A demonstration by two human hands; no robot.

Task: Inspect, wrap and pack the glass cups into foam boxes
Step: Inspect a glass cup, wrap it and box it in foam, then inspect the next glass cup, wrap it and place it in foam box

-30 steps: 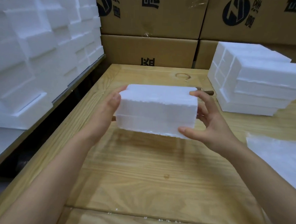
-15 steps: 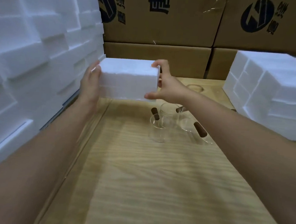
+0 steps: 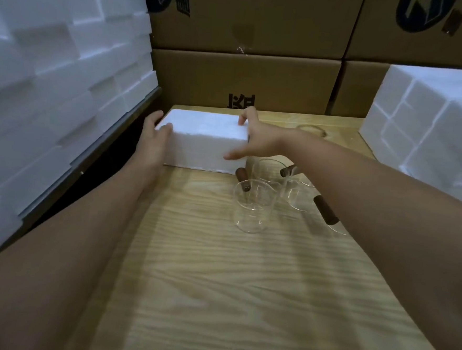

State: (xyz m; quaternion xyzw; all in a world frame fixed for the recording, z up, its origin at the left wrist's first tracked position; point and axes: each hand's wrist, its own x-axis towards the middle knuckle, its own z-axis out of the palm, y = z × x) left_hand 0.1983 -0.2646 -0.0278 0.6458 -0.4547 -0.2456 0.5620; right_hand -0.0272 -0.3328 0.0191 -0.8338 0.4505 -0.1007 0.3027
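Observation:
A closed white foam box [image 3: 203,138] sits on the wooden table [image 3: 244,285] at its far left corner. My left hand [image 3: 153,139] holds its left end, fingers curled over the top edge. My right hand [image 3: 254,138] holds its right end, thumb along the front face and fingers over the top. Just right of the box stand several clear glass cups with dark wooden handles: one in front [image 3: 252,206], one behind it [image 3: 268,169], and another [image 3: 302,196] partly hidden by my right forearm.
White foam boxes [image 3: 53,80] are piled high along the left, beyond a dark gap beside the table. Another foam stack [image 3: 432,128] stands on the table's far right. Printed cardboard cartons [image 3: 245,77] wall off the back.
Both hands carried the foam box forward and left, then lowered it from the air onto the table's far left corner. The glass cups came into view.

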